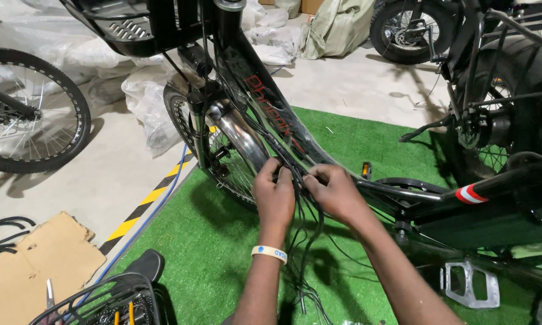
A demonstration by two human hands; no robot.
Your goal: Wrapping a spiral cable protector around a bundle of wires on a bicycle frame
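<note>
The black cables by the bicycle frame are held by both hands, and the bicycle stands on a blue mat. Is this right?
Not quite. The head view shows a green mat, not blue. Both the left hand and right hand do hold the black cables by the bicycle frame.

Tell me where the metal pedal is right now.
In the head view, the metal pedal hangs at lower right over the green turf, below the black bicycle frame and right of the right hand.

Green turf mat (223, 241) bears bicycle (265, 120); cardboard (36, 265) on concrete floor (90, 186).

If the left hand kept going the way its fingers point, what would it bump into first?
Probably the black cables its fingers already grip. Just past them is the bike's dark frame tube, then the front wheel. The left hand points up-forward; depth is unclear.
</note>
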